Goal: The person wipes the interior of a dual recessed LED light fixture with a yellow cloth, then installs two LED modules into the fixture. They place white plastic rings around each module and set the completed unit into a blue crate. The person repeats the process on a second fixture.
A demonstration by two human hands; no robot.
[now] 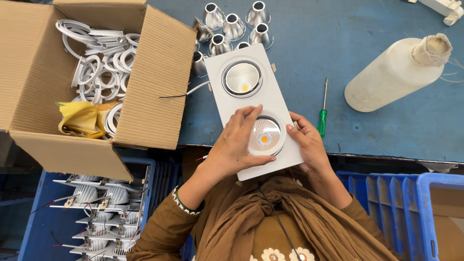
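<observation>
**White twin downlight held at the near edge of the table**

White and rectangular, the twin downlight fixture (253, 108) lies tilted across the near edge of the blue table (377, 125), its far end over the tabletop and its near end hanging past the edge toward the person's body. It carries two round lamps with ribbed reflectors. The left hand (237, 142) curls around the near lamp ring (265, 137), fingers spread and pressed on the ring's rim, and covers the lamp's left side. The right hand (307, 145) is clamped on the fixture's right edge, thumb on the face and the remaining fingers hidden underneath. A thin wire runs off the fixture's left side and passes behind the cardboard box (154, 77), so its end cannot be seen.

The box sits at the table's left edge, holding white plastic rings (99, 63) and a crumpled yellow cloth (82, 118); its left wall is cut off by the frame. Shiny metal reflector cups (234, 24) cluster at the far edge, some hidden behind the fixture. A green-handled screwdriver (322, 113) lies just right of the fixture. A white bottle (394, 72) stoppered with cloth lies on its side further right. Below the table, blue crates (401, 203) stand on both sides; the left one holds more lamp bodies, partly out of view.
</observation>
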